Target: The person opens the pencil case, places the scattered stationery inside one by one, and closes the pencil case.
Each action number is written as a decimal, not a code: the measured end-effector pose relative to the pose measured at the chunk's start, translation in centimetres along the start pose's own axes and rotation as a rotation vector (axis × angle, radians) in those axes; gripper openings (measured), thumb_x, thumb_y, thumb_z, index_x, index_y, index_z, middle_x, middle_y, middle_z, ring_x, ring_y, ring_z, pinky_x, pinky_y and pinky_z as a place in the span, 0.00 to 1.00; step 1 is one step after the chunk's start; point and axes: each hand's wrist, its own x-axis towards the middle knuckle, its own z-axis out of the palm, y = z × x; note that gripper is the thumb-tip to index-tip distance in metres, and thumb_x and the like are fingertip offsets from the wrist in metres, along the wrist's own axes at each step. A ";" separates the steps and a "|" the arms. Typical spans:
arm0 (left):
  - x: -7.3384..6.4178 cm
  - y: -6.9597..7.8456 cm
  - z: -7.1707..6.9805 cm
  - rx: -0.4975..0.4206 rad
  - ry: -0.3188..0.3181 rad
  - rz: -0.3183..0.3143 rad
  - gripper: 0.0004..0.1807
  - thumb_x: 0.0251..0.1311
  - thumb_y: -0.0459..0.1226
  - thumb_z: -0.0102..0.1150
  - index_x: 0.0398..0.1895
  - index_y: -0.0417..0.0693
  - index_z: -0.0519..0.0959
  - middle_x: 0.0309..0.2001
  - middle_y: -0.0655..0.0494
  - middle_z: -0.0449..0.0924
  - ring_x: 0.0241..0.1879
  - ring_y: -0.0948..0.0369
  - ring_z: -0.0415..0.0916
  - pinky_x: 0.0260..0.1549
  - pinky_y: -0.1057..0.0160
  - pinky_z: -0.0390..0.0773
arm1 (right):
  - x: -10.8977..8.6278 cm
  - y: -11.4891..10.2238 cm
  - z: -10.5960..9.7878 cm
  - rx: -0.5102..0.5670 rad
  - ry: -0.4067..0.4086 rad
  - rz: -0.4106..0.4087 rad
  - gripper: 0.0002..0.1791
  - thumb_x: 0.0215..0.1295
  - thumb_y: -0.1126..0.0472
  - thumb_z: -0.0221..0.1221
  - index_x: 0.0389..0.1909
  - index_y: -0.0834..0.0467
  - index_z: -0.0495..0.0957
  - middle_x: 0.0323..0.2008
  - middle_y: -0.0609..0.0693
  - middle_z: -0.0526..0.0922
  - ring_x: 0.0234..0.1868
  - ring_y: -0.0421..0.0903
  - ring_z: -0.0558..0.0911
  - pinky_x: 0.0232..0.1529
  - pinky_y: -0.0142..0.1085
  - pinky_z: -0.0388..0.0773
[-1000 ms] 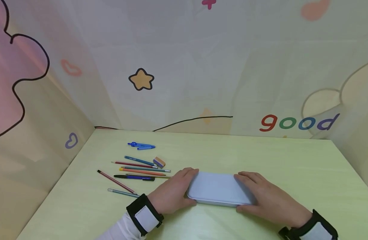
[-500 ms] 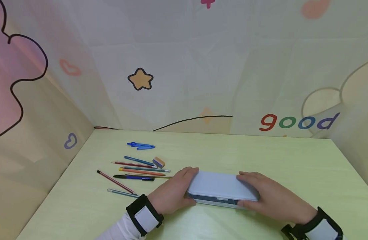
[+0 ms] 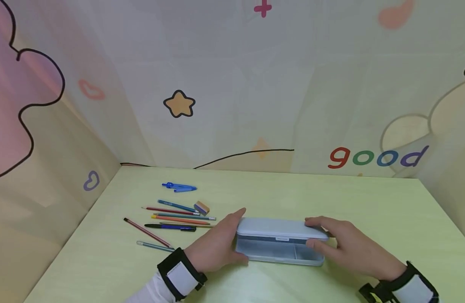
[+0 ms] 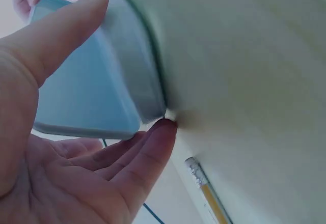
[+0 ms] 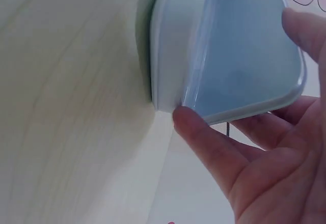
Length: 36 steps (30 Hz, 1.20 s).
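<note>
A pale blue pencil case (image 3: pixel 263 250) lies on the table with its lid (image 3: pixel 274 227) tilted partly up. Inside, a divider sets off a smaller compartment at the right; no contents show there. My left hand (image 3: pixel 217 244) holds the case's left end, thumb at the front and fingers round the back corner, as the left wrist view also shows on the case (image 4: pixel 86 91). At the other end my right hand (image 3: pixel 350 244) grips the raised lid (image 5: pixel 249 56) by its right edge, thumb at the front, fingers behind.
Left of the case lie several pencils (image 3: pixel 181 219), a dark blue pen (image 3: pixel 169 227), an eraser (image 3: pixel 201 207) and a blue compass (image 3: pixel 179 187). Two pencils lie nearer my left wrist, one of them striped red (image 3: pixel 147 232). A printed cloth (image 3: pixel 232 105) hangs behind the table.
The lid was down on the case and has swung upward at the front, baring the inside. My right hand has risen slightly with it. The left hand stays at the left end.
</note>
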 end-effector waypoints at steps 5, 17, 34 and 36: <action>-0.1 -0.1 -0.5 -0.030 0.013 -0.042 0.60 0.57 0.44 0.82 0.83 0.36 0.52 0.74 0.40 0.69 0.72 0.52 0.70 0.71 0.51 0.70 | 0.1 0.2 -0.2 0.054 0.010 0.018 0.29 0.77 0.39 0.60 0.67 0.56 0.78 0.63 0.49 0.83 0.55 0.41 0.83 0.51 0.37 0.85; -0.2 0.2 -1.1 -0.041 -0.005 -0.120 0.39 0.55 0.42 0.83 0.62 0.38 0.69 0.43 0.52 0.77 0.36 0.60 0.73 0.37 0.62 0.78 | 0.6 0.8 -0.4 0.188 0.138 0.031 0.13 0.83 0.53 0.57 0.60 0.54 0.74 0.52 0.46 0.85 0.47 0.41 0.86 0.47 0.35 0.86; -0.1 0.5 -1.0 0.038 -0.032 -0.071 0.21 0.58 0.41 0.81 0.51 0.43 0.85 0.43 0.58 0.80 0.40 0.64 0.74 0.44 0.62 0.80 | 3.2 1.5 -0.3 0.285 0.307 0.207 0.19 0.86 0.52 0.51 0.57 0.65 0.77 0.47 0.58 0.84 0.44 0.54 0.85 0.34 0.38 0.88; -0.1 0.6 -1.0 0.034 -0.035 -0.076 0.20 0.59 0.41 0.80 0.50 0.43 0.85 0.42 0.59 0.80 0.39 0.64 0.74 0.44 0.62 0.80 | 3.6 1.7 -0.2 0.274 0.318 0.240 0.21 0.86 0.51 0.51 0.59 0.65 0.77 0.49 0.60 0.84 0.44 0.54 0.85 0.34 0.38 0.88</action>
